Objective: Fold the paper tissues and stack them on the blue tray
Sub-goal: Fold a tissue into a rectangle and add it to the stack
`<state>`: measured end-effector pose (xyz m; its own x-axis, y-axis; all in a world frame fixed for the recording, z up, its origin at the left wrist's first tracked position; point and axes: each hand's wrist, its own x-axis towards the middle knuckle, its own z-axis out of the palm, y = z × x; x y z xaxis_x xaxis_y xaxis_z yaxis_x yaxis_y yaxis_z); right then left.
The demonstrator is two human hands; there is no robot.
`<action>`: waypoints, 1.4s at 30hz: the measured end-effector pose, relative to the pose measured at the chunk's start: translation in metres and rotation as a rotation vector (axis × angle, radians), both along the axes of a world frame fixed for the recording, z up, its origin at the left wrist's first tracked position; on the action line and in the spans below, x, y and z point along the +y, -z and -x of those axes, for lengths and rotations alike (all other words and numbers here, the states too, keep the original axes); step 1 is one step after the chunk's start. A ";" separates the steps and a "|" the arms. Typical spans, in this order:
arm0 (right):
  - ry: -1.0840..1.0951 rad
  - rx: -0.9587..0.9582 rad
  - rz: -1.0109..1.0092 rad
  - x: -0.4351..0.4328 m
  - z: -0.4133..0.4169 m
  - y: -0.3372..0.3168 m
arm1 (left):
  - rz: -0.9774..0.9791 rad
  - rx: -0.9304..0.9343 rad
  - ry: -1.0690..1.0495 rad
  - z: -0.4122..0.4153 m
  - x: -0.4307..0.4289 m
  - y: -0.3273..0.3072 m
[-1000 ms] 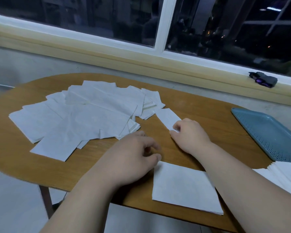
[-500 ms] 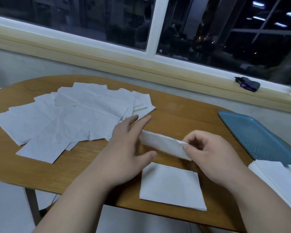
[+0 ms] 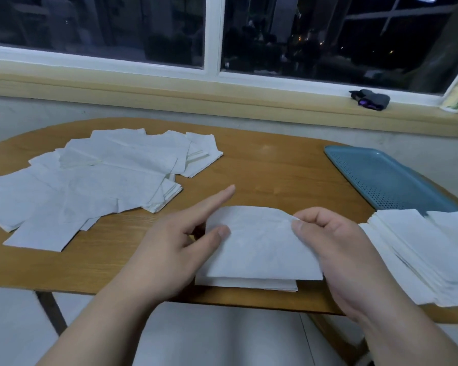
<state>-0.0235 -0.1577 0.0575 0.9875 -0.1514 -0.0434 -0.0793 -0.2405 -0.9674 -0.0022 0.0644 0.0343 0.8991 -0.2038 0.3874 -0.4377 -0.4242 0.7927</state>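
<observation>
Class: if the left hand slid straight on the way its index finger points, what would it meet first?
Probably nothing: the left hand points over bare table, between the spread tissues and the blue tray, toward the wall. Depth unclear.

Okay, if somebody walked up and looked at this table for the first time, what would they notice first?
Most likely the white tissue held up at the near edge of the table, pinched between the left hand and the right hand. Next come the wide scatter of loose tissues on the table's left side, and the blue tray at the far right with a thick tissue stack just in front of it.
</observation>
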 end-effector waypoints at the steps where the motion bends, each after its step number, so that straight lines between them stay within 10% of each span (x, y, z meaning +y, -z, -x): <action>1: 0.019 -0.006 -0.002 0.000 0.001 0.003 | -0.006 0.006 0.004 0.001 -0.001 0.001; 42: -0.135 -0.197 0.803 -0.006 -0.017 0.063 | -0.498 0.247 0.028 -0.027 0.014 0.029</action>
